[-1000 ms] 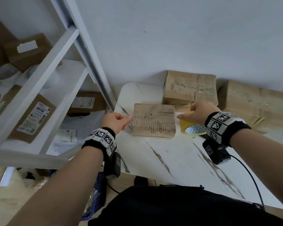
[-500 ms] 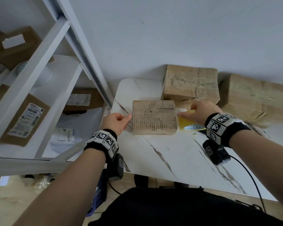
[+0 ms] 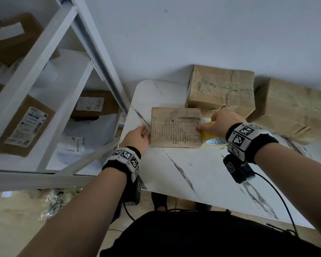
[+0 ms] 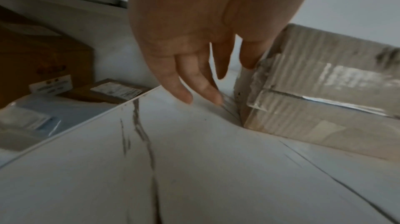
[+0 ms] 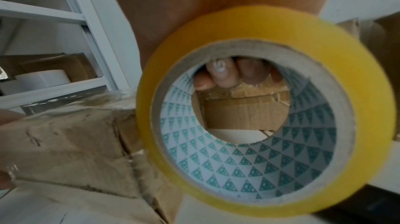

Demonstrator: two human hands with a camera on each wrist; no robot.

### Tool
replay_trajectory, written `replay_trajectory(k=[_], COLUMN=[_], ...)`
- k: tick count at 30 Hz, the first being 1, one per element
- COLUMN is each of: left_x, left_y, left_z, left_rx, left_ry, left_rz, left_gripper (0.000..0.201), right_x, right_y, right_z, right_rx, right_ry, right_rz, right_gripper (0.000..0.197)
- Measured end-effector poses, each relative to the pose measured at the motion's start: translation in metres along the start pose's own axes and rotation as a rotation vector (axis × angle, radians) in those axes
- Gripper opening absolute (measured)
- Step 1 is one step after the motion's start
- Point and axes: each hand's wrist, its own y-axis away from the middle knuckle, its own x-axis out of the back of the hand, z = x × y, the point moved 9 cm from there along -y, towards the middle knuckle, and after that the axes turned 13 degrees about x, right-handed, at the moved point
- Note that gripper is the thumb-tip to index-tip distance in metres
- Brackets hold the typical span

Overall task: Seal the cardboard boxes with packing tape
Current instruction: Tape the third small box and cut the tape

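Head view: small cardboard box lies flat on the white marble tabletop, near the tabletop's left edge, with two bigger boxes behind it against the wall, one just behind, the other to the right. Left hand sits at the small box's left edge, fingers loose and straight, touching the side. Right hand is at the box's right edge, gripping a yellow tape roll that stands beside that edge. Wide bare tabletop lies open in front of the box toward the person; a white shelf frame with parcels crowds the left side. Left wrist view: left hand with fingers spread and relaxed, thumb tip on the small box corner, other fingertips low by the tabletop; clear tape glints on the box face. Right wrist view: right hand curled round the tape roll, fingertips showing through its core; roll touches the small box edge, and the tabletop shows below.
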Motion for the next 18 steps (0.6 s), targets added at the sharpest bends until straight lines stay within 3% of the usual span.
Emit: replay_trajectory(k=[3, 5, 8, 11, 14, 16, 18], left_x=[0.020, 0.011, -0.020, -0.020, -0.007, -0.013, -0.038], left_y=[0.025, 0.044, 0.054, 0.047, 0.047, 0.060, 0.076], left_z=[0.026, 0.046, 0.056, 0.053, 0.053, 0.067, 0.081], left_rx=[-0.159, -0.266, -0.258, -0.266, -0.266, -0.373, -0.542], left_ry=[0.058, 0.052, -0.130, -0.320, -0.485, -0.614, -0.748], left_rz=[0.220, 0.177, 0.008, 0.032, 0.141, 0.197, 0.164], left_gripper=[0.042, 0.059, 0.076, 0.082, 0.084, 0.088, 0.095], right_x=[-0.002, -0.004, -0.006, -0.014, -0.028, -0.033, -0.036], right_y=[0.000, 0.001, 0.002, 0.004, 0.009, 0.012, 0.014], right_z=[-0.001, -0.004, -0.004, -0.005, -0.009, -0.011, -0.009], right_rx=[-0.003, 0.000, 0.005, 0.030, 0.046, 0.064, 0.076], right_ry=[-0.008, -0.018, -0.016, -0.005, -0.087, -0.114, -0.130], right_rz=[-0.017, -0.028, -0.038, -0.060, -0.087, -0.078, -0.063], right_gripper=[0.056, 0.054, 0.051, 0.054, 0.055, 0.059, 0.055])
